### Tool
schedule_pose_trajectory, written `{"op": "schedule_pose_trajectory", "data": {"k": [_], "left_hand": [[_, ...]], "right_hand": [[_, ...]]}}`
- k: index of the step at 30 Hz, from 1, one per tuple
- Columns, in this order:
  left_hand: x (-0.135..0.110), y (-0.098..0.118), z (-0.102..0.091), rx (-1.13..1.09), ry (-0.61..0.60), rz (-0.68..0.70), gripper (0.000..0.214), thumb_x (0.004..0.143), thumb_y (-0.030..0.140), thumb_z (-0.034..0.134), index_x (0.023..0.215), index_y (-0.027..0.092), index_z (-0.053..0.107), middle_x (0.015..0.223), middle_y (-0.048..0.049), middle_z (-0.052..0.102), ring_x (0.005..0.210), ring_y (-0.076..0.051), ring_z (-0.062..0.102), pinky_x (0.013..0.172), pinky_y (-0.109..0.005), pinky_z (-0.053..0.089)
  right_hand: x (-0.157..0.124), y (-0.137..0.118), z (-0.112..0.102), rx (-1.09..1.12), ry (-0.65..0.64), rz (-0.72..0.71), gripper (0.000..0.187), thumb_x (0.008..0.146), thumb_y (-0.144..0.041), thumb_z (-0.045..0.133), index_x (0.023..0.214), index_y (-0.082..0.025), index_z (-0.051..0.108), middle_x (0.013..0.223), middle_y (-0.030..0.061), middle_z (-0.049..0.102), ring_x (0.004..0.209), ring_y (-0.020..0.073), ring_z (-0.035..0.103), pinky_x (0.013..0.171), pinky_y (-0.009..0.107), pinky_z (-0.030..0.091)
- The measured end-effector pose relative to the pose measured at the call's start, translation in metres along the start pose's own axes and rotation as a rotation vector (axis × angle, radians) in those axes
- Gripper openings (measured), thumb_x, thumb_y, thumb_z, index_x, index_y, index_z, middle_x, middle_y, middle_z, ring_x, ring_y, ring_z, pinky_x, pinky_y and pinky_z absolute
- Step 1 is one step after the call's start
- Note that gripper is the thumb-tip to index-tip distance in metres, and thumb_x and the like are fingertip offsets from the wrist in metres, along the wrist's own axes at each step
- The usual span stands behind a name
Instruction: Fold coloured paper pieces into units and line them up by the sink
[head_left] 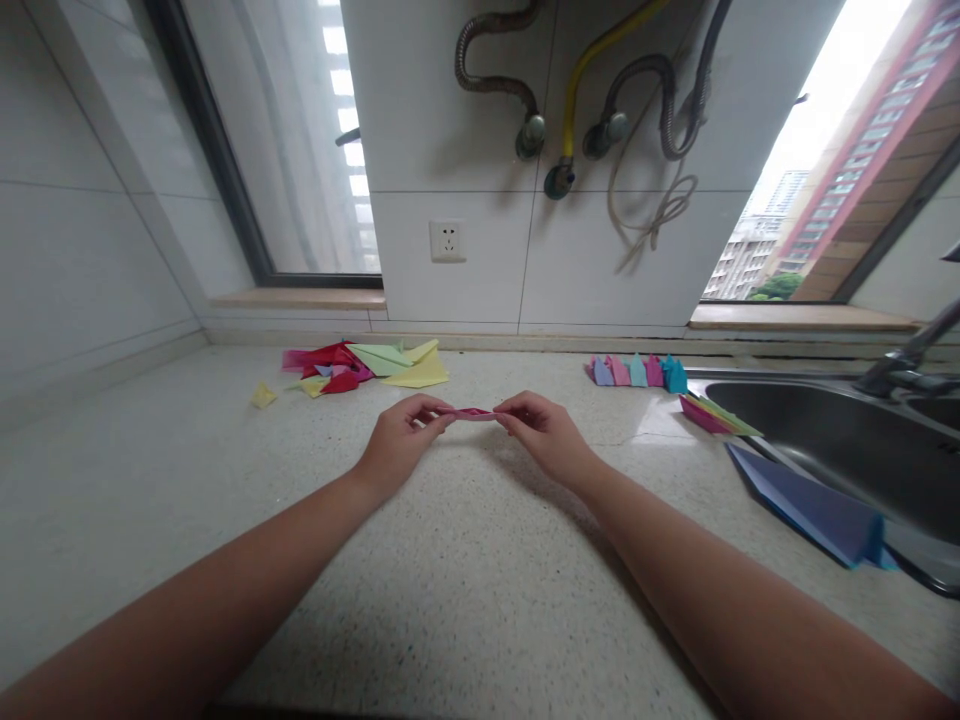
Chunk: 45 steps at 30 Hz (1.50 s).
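Between my two hands a small pink folded paper (474,414) is stretched level above the counter. My left hand (405,435) pinches its left end between thumb and fingers. Its right end is pinched the same way by my right hand (546,435). A darker red-pink fold shows along the paper's upper edge. Beyond my left hand lies a heap of folded papers (360,365) in red, pink, green and yellow. A row of small folded paper pieces (637,371) in purple, pink and blue stands past my right hand.
A small yellow paper piece (263,396) lies left of the heap. On the right, pink and yellow-green folded papers (709,414) and a large blue folded paper (810,500) lie beside the steel sink (840,440). A faucet (911,355) rises behind it. The tiled wall bounds the counter (450,600).
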<state>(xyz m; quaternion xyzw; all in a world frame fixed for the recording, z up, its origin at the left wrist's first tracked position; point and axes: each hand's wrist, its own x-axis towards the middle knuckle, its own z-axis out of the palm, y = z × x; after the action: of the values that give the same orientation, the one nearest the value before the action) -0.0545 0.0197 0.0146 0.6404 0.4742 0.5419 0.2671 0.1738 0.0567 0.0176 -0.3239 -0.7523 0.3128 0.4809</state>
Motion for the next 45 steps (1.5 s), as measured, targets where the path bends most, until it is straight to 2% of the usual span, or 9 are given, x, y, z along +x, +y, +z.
{"op": "schedule_pose_trajectory", "data": {"k": [5, 8, 12, 18, 25, 31, 35, 41, 45], "left_hand": [[-0.002, 0.002, 0.010, -0.249, -0.126, -0.124, 0.030, 0.077, 0.036, 0.076, 0.099, 0.017, 0.070, 0.089, -0.0064, 0.071, 0.076, -0.017, 0.062, 0.055, -0.025, 0.047], [-0.005, 0.004, 0.014, -0.296, -0.161, -0.175, 0.028, 0.078, 0.038, 0.074, 0.095, 0.016, 0.071, 0.088, -0.0075, 0.070, 0.077, -0.018, 0.062, 0.055, -0.025, 0.047], [-0.006, 0.006, 0.014, -0.251, -0.140, -0.196, 0.026, 0.079, 0.039, 0.073, 0.088, 0.015, 0.072, 0.081, -0.0069, 0.069, 0.073, -0.016, 0.060, 0.054, -0.024, 0.044], [-0.009, 0.005, 0.014, -0.113, -0.217, -0.204, 0.023, 0.076, 0.037, 0.075, 0.086, 0.016, 0.075, 0.073, -0.0035, 0.068, 0.058, -0.011, 0.052, 0.053, -0.024, 0.041], [-0.009, 0.004, 0.015, -0.120, -0.234, -0.221, 0.024, 0.071, 0.036, 0.079, 0.080, 0.014, 0.075, 0.068, -0.0030, 0.067, 0.056, -0.011, 0.051, 0.055, -0.025, 0.040], [-0.011, 0.006, 0.015, -0.163, -0.303, -0.209, 0.022, 0.075, 0.037, 0.074, 0.084, 0.017, 0.076, 0.071, -0.0024, 0.067, 0.056, -0.011, 0.050, 0.055, -0.026, 0.039], [-0.012, 0.008, 0.015, -0.177, -0.322, -0.198, 0.019, 0.074, 0.033, 0.074, 0.084, 0.017, 0.076, 0.068, -0.0016, 0.065, 0.056, -0.012, 0.050, 0.055, -0.026, 0.038], [-0.015, 0.011, 0.014, -0.205, -0.354, -0.203, 0.012, 0.073, 0.026, 0.074, 0.079, 0.016, 0.075, 0.064, 0.0004, 0.061, 0.057, -0.011, 0.050, 0.056, -0.025, 0.038], [-0.012, 0.010, 0.013, -0.175, -0.341, -0.185, 0.015, 0.074, 0.030, 0.074, 0.081, 0.016, 0.073, 0.070, -0.0007, 0.064, 0.059, -0.011, 0.051, 0.056, -0.025, 0.041]], "right_hand": [[-0.003, -0.001, 0.006, 0.100, -0.062, 0.073, 0.022, 0.086, -0.037, 0.066, 0.093, -0.018, 0.071, 0.077, 0.0028, 0.066, 0.069, 0.0141, 0.058, 0.066, 0.029, 0.045], [-0.005, -0.004, 0.011, 0.141, -0.085, 0.102, 0.023, 0.085, -0.038, 0.067, 0.092, -0.017, 0.070, 0.074, 0.0022, 0.065, 0.067, 0.0136, 0.057, 0.065, 0.029, 0.045], [-0.007, -0.010, 0.016, 0.123, -0.097, 0.121, 0.023, 0.083, -0.039, 0.068, 0.088, -0.016, 0.070, 0.075, 0.0031, 0.066, 0.067, 0.0138, 0.057, 0.065, 0.029, 0.045], [-0.010, -0.017, 0.021, 0.149, -0.152, 0.150, 0.023, 0.081, -0.039, 0.069, 0.088, -0.017, 0.070, 0.086, 0.0068, 0.071, 0.079, 0.0170, 0.063, 0.074, 0.031, 0.048], [-0.010, -0.015, 0.021, 0.097, -0.196, 0.192, 0.023, 0.086, -0.037, 0.060, 0.079, -0.016, 0.066, 0.075, 0.0031, 0.065, 0.070, 0.0139, 0.055, 0.068, 0.028, 0.042], [-0.010, -0.017, 0.020, 0.288, -0.288, 0.271, 0.031, 0.081, -0.046, 0.065, 0.074, -0.017, 0.061, 0.066, -0.0011, 0.054, 0.062, 0.0118, 0.045, 0.061, 0.026, 0.034], [-0.011, -0.015, 0.018, 0.425, -0.363, 0.332, 0.036, 0.078, -0.052, 0.069, 0.076, -0.017, 0.061, 0.066, -0.0015, 0.052, 0.062, 0.0118, 0.044, 0.060, 0.026, 0.034], [-0.013, -0.013, 0.016, 0.554, -0.463, 0.377, 0.036, 0.073, -0.050, 0.075, 0.078, -0.017, 0.062, 0.065, -0.0022, 0.052, 0.060, 0.0110, 0.043, 0.058, 0.024, 0.032], [-0.011, -0.015, 0.017, 0.501, -0.383, 0.379, 0.034, 0.077, -0.049, 0.072, 0.077, -0.016, 0.061, 0.064, -0.0021, 0.054, 0.058, 0.0102, 0.044, 0.056, 0.024, 0.031]]}}
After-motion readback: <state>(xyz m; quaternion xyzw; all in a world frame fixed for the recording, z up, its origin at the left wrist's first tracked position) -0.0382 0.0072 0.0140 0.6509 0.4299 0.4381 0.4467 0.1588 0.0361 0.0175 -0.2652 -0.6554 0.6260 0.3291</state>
